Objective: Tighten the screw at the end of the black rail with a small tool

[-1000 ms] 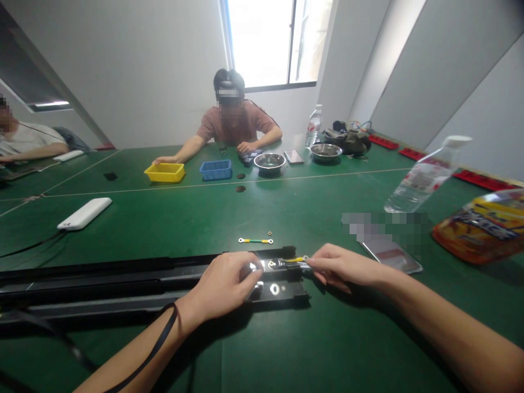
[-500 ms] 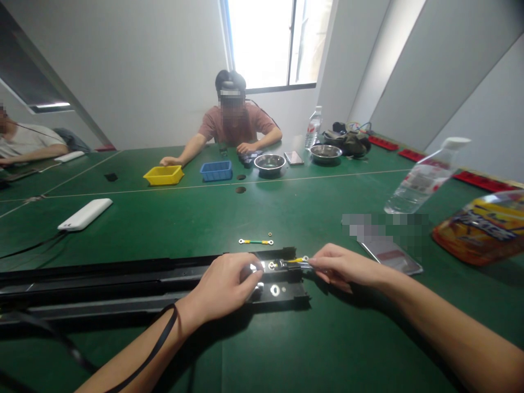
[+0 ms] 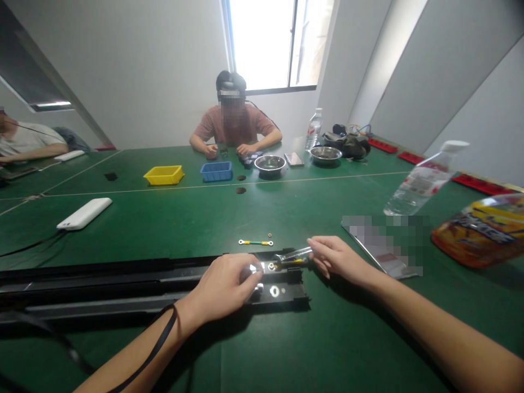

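Observation:
A long black metal rail lies across the green table in front of me. My left hand rests on its right end, fingers curled round a small shiny metal part. My right hand pinches the handle of a slim metal tool, whose tip points left at the rail's end, where a yellow-green wire lies. A second yellow-green wire with ring terminals lies on the table just beyond the rail, with a small washer beside it.
A clear water bottle and an orange snack bag stand at my right. A white power bank lies at the left. Across the table sits a person with a yellow bin, a blue bin and steel bowls.
My right hand has lifted slightly and drawn the tool up off the rail's end. The person opposite pulled a hand back from the yellow bin. My left hand has stayed put.

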Demonstrator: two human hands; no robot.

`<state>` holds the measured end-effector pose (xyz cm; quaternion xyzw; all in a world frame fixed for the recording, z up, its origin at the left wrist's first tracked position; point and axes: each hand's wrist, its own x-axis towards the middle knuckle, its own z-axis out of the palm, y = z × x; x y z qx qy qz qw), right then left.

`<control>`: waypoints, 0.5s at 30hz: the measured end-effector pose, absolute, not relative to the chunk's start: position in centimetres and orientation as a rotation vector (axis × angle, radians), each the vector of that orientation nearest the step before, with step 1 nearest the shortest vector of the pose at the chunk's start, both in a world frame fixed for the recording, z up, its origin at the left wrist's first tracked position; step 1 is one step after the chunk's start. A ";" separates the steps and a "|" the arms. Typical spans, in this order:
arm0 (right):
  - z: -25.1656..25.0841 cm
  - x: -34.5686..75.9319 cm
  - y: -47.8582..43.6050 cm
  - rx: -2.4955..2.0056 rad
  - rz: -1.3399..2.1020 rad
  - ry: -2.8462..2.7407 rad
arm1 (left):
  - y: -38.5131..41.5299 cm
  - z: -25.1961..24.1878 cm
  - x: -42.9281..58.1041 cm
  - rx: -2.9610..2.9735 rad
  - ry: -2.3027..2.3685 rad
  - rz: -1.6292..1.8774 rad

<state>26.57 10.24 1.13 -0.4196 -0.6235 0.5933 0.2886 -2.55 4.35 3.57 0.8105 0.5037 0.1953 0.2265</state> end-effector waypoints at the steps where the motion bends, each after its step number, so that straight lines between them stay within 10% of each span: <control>1: 1.1 26.4 10.2 -1.118 1.596 -1.663 | 4.4 3.6 -2.6 2.233 1.389 0.540; 15: 1.3 26.0 10.2 -1.167 1.573 -1.731 | 4.4 3.5 -2.6 2.232 1.391 0.530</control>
